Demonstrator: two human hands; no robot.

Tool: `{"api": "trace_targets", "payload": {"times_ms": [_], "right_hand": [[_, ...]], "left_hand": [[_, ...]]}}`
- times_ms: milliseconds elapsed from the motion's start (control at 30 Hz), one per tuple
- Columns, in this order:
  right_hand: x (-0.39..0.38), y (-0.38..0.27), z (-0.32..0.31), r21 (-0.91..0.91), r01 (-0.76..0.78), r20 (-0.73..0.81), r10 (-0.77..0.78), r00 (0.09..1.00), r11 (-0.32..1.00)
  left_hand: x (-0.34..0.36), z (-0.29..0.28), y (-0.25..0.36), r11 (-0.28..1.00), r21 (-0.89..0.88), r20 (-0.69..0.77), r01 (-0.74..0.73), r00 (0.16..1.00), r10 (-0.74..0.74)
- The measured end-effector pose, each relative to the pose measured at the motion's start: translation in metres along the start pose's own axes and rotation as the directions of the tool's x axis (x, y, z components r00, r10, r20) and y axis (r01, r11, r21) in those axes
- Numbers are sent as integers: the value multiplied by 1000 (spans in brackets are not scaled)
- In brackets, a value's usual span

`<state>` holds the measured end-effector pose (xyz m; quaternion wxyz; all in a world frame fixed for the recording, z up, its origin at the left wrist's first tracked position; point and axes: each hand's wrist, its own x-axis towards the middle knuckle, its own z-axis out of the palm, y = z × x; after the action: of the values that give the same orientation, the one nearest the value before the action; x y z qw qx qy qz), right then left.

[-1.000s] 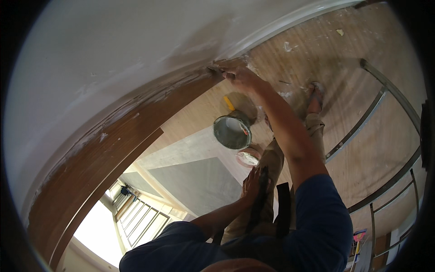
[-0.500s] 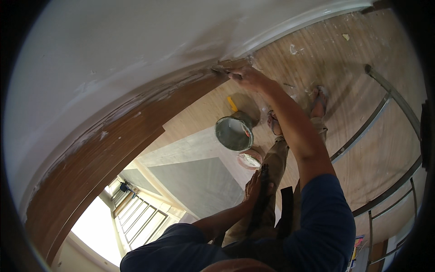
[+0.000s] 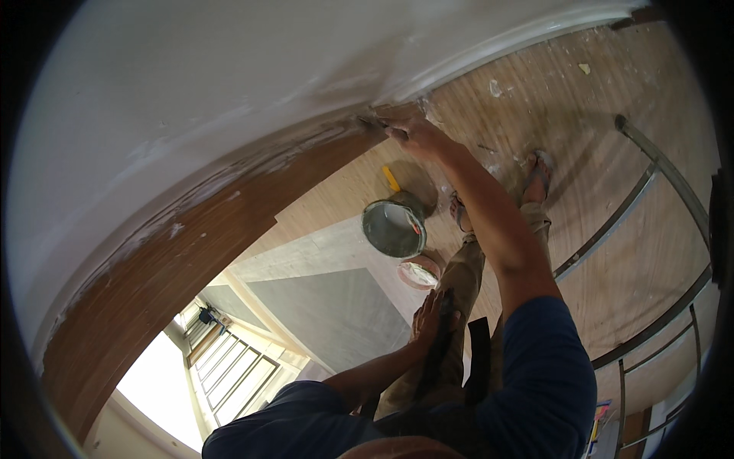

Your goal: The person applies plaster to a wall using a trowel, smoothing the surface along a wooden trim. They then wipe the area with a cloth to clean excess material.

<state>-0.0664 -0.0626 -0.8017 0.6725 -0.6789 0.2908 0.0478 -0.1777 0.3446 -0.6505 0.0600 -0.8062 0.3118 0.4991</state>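
My right hand point(image 3: 424, 141) is stretched far out, its fingers closed around a small putty knife point(image 3: 373, 122). The dark blade lies against the lower end of a brown wooden door frame point(image 3: 206, 222), where the wood meets the white wall point(image 3: 191, 92). Whitish smears run along this joint. My left hand point(image 3: 430, 317) lies on my trouser leg near the knee, fingers extended and holding nothing.
Below my right arm stand a dark bucket point(image 3: 365, 233) and a reddish bowl point(image 3: 406, 275) with white paste in it. A yellow handle-like piece point(image 3: 391, 178) is beside the bucket. Metal tubing point(image 3: 673, 172) curves at the right. White specks dot the wood-patterned floor point(image 3: 596, 145).
The right hand and putty knife stay at almost the same spot on the frame's lower end. My left hand remains on the leg, and the view has shifted slightly.
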Motion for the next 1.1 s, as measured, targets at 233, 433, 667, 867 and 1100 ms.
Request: {"api": "trace_targets", "payload": {"times_ms": [233,433,667,867,1100], "right_hand": [[4,1,6,113,42,-98,-31,995,993],[1,-6,6,-10,9,-95,-10,995,1000],[-1,-1,5,4,55,-104,-55,993,998],[0,1,10,6,80,-165,-77,983,997],[-16,-12,19,47,79,-203,-68,977,996]], "left_hand": [[2,0,-1,999,35,5,-11,1000,11],[2,-6,4,1000,-4,4,20,1000,-20],[3,-8,5,997,-71,-25,-7,1000,5],[3,-5,1,999,-14,-45,-40,998,39],[4,-1,-5,999,-1,-37,-51,998,51]]}}
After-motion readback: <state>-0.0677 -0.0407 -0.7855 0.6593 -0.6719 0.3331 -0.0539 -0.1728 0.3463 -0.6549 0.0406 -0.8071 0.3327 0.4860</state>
